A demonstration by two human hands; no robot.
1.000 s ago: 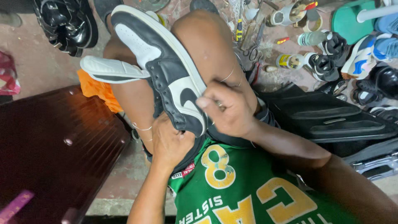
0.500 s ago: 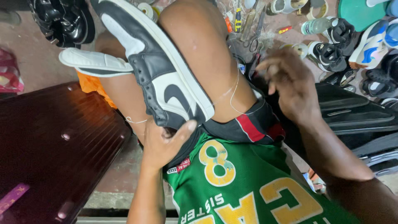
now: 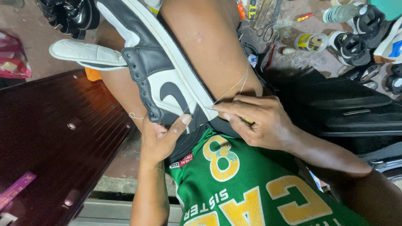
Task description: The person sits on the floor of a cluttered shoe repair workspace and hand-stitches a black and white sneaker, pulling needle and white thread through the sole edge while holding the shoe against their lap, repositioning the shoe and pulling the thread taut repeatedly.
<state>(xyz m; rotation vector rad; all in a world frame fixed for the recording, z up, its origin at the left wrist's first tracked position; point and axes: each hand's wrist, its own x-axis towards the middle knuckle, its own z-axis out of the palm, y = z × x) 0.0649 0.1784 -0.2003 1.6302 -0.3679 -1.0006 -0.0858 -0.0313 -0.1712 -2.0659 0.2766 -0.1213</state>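
Note:
A black-and-white sneaker (image 3: 161, 71) lies wedged between my bare knees, sole edge turned toward my right leg. My left hand (image 3: 161, 136) grips its heel from below, thumb pressed on the black heel panel. My right hand (image 3: 257, 121) pinches a thin tool or needle at the seam where the white sole meets the upper. A pale thread (image 3: 234, 88) runs from that spot up across my right thigh. A second loose loop of thread (image 3: 133, 116) hangs by the heel.
A dark wooden bench (image 3: 54, 142) fills the left. A white insole (image 3: 83, 54) sticks out behind the sneaker. Black shoes (image 3: 69, 14) lie top left. Small jars (image 3: 312, 42), tools and more shoes (image 3: 356, 42) crowd the floor top right, beside black cases (image 3: 356, 111).
My right hand, lifted away to the right half a second ago pulling thread, has come back down to the sole seam. The sneaker has shifted slightly lower and closer to me.

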